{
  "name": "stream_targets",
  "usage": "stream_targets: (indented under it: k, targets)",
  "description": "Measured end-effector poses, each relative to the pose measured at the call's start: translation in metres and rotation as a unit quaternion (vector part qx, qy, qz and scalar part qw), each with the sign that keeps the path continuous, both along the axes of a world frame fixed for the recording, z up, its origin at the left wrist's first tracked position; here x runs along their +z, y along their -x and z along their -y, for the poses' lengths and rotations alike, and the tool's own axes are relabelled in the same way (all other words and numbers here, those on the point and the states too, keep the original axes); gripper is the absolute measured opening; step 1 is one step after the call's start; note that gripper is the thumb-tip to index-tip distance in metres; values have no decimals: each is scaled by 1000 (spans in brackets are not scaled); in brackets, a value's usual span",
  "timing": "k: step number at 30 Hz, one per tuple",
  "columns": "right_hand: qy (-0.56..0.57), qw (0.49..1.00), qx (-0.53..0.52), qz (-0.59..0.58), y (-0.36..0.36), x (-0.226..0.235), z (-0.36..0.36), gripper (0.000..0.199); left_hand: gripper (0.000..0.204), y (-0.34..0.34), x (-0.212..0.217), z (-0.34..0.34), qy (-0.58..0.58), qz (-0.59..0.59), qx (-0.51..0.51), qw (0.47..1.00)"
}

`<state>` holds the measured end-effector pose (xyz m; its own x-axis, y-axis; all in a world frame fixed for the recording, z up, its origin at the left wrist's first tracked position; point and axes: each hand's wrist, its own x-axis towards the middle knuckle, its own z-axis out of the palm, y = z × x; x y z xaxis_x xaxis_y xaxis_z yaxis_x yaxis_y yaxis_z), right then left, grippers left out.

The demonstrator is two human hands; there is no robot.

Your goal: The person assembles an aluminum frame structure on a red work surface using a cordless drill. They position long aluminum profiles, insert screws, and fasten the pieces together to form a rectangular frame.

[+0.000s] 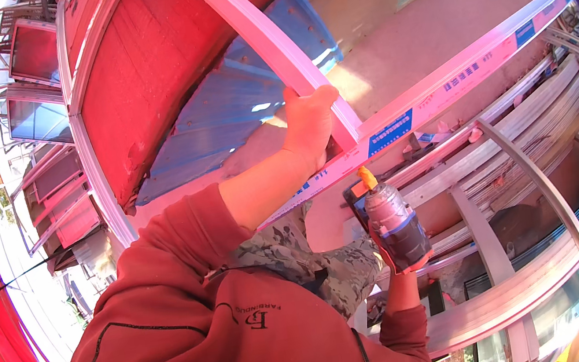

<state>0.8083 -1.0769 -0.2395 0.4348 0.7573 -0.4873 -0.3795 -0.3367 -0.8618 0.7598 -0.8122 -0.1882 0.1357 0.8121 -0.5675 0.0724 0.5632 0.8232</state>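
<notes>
My left hand (pixel 307 125) is closed round a pale profile bar (pixel 262 40) near its lower end. That end meets a long profile rail (pixel 466 71) with blue label strips, forming a corner. In my right hand (pixel 398 283), mostly hidden beneath the tool, is a cordless drill (pixel 393 220). Its yellow tip (pixel 367 177) points up at the rail's near side, just below a blue strip; whether it touches the rail I cannot tell.
Beyond the bar lies a blue corrugated sheet (pixel 220 109) beside a red panel (pixel 154 59). Stacked long profiles (pixel 519 126) fill the right side, with a curved metal bar (pixel 537 176) across them. Framed panes (pixel 36 116) stand at far left. My camouflage-clad legs (pixel 332 271) are close below the rail.
</notes>
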Motion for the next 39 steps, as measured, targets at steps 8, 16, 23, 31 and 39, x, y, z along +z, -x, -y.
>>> stream_targets:
  k: [8,16,23,31,39]
  targets:
    - [-150,862,-98,-474,20,38,-11,36,48,-2,35,-9,-15,-68,-27,997]
    - [-187,872,-235,-386,-33,51,60,56,58,-4,-23,-9,-52,-48,25,997]
    - [-239,917,-251,-198,-142,174,27,58,63,-12,-7,10,-53,-58,-4,997]
    - [-248,948,-93,-174,-144,273,-146,59,71,-4,16,4,-20,-63,-67,996]
    - [-48,939,231,250,-154,315,-349,53,90,-9,-11,2,-22,-27,-76,997]
